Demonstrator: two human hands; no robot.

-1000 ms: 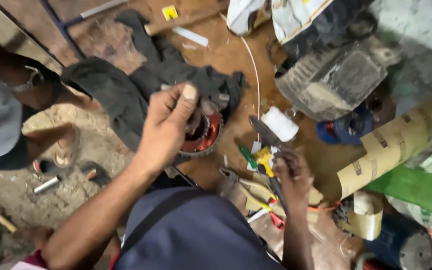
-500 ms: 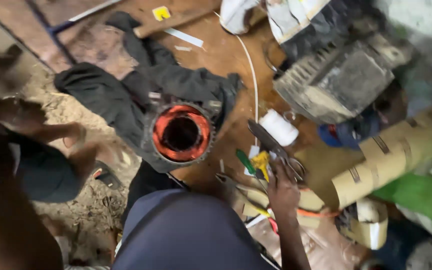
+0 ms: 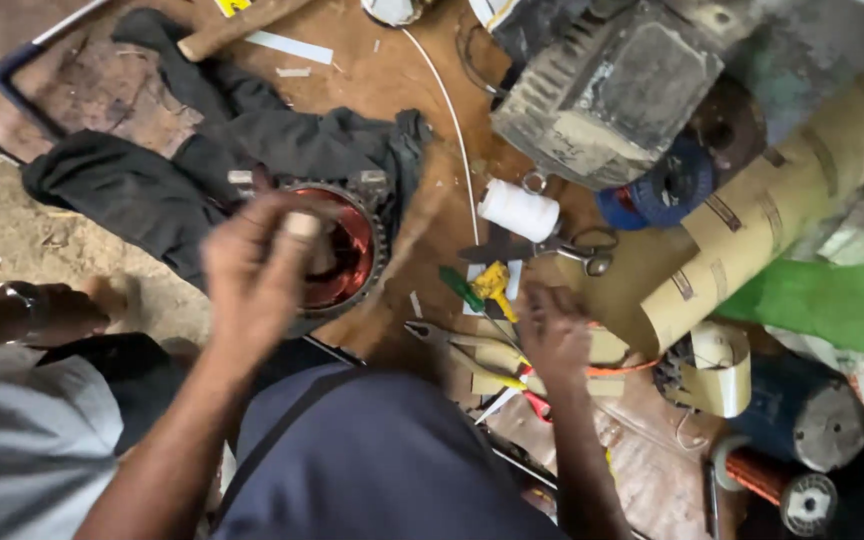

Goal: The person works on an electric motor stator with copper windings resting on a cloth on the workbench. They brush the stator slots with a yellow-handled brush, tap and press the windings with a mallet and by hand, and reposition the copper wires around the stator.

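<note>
My left hand [image 3: 257, 275] is raised and motion-blurred just over a round motor stator [image 3: 357, 250] with red-copper windings, its fingers curled. A blurred brown streak [image 3: 407, 235] runs slantwise beside the hand; whether the hand holds it is unclear. My right hand [image 3: 552, 335] reaches down with fingers spread onto a heap of tools: pliers [image 3: 452, 340], a yellow-handled tool [image 3: 494, 285] and tan paper strips [image 3: 607, 345]. The stator rests on a black cloth [image 3: 152, 185].
Another person's arm with a wristwatch [image 3: 27, 305] and grey sleeve [image 3: 12, 440] is at the left. Scissors [image 3: 562, 250], a white spool [image 3: 517, 210], a grey motor housing [image 3: 602, 90], a tan paper roll [image 3: 782, 210], a green sheet [image 3: 832, 300] and a copper wire reel [image 3: 782, 490] crowd the right.
My left hand left the stator, swung out to the left, and is now back above it, blurred. My right hand stayed at the tool heap. The view shifted slightly.
</note>
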